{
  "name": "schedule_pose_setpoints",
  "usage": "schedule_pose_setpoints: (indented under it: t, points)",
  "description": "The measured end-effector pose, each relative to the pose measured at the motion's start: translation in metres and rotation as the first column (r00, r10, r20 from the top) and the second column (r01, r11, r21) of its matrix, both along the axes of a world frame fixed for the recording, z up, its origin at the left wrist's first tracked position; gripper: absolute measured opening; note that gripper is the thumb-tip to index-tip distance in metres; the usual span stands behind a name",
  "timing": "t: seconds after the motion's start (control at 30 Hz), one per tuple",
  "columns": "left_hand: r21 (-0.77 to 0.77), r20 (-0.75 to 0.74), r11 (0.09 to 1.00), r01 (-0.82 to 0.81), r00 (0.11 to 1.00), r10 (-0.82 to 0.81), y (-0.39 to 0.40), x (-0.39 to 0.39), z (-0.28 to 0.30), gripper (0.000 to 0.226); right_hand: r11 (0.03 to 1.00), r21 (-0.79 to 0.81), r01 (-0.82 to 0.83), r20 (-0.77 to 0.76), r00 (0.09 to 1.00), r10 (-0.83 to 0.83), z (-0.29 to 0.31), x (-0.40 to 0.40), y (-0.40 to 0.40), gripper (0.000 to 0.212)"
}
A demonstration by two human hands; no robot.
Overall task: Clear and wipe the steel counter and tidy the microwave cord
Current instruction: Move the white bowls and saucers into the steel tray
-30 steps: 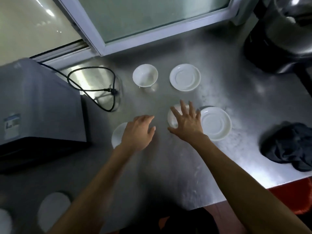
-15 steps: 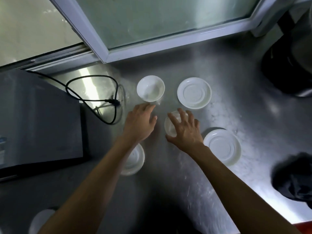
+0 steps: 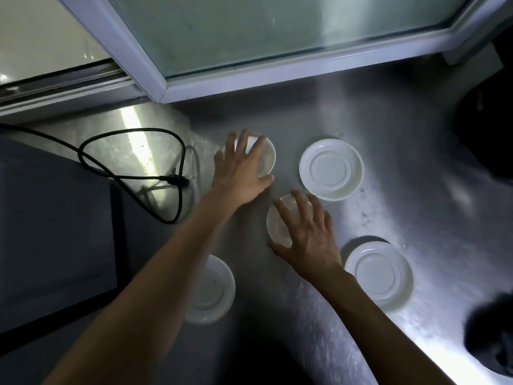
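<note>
Since half a second ago the left hand (image 3: 238, 170) has reached forward from bare steel onto the far white bowl (image 3: 265, 159), its spread fingers now draped over the rim and its grip closing round it. Meanwhile the right hand (image 3: 308, 234) has stayed over the near white bowl (image 3: 279, 223), fingers splayed and curled round its top in a loose grip. Both bowls stand on the steel tabletop (image 3: 416, 207). Three white saucers lie around them: one (image 3: 331, 169) just right of the far bowl, one (image 3: 380, 276) beside the right wrist, one (image 3: 213, 290) partly under the left forearm. Left of the bowls, the black microwave cord (image 3: 133, 154) loops loosely on the steel beside the dark microwave (image 3: 55, 234). A dark cloth (image 3: 491, 337) sits at the right edge
</note>
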State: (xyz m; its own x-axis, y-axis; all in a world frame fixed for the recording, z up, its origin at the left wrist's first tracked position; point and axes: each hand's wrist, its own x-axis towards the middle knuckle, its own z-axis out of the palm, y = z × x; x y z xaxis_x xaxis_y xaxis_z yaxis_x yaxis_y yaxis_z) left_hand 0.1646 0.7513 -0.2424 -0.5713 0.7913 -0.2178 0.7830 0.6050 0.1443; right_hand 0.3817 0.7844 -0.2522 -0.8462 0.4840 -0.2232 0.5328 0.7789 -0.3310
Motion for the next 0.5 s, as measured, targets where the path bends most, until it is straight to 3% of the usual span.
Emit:
schedule_pose_setpoints:
  t: [0.2,0.5]
  points:
    - [0.008,0.019,0.999,-0.045,0.999,0.045,-0.009,0.005,0.005,0.088,0.999,0.034,-0.012,-0.011,1.000,0.012,0.002,0.001,0.001,0.094]
    - [-0.101,0.039,0.992,-0.077,0.996,0.081,-0.034,0.036,0.018,0.098,1.000,0.022,-0.001,0.032,0.999,0.000,0.006,0.030,-0.010,0.094]
